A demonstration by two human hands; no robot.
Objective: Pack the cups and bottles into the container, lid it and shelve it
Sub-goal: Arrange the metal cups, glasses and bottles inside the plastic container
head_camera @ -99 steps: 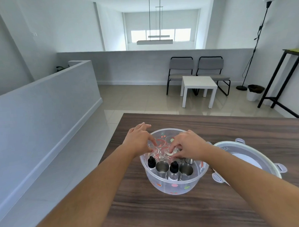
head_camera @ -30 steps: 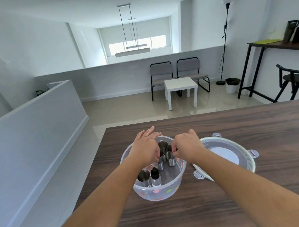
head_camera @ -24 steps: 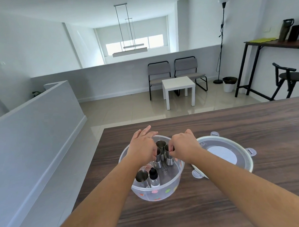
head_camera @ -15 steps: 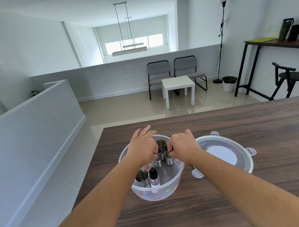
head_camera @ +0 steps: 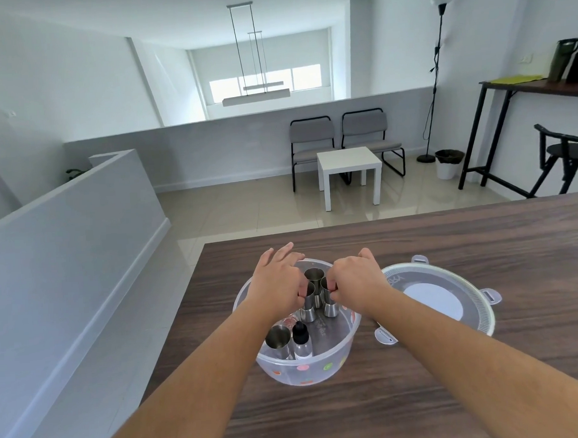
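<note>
Both hands are pinching steel cups inside the clear container [head_camera: 307, 367], which sits near the tabletop's [head_camera: 447, 245] left edge: left hand [head_camera: 277, 290] on one cup [head_camera: 308, 304], right hand [head_camera: 356, 283] on another [head_camera: 329, 300]. Closest in, a loose cup [head_camera: 279, 340] and dropper bottle [head_camera: 301, 340]. Lid [head_camera: 477, 316] lies flat just right of it.
</note>
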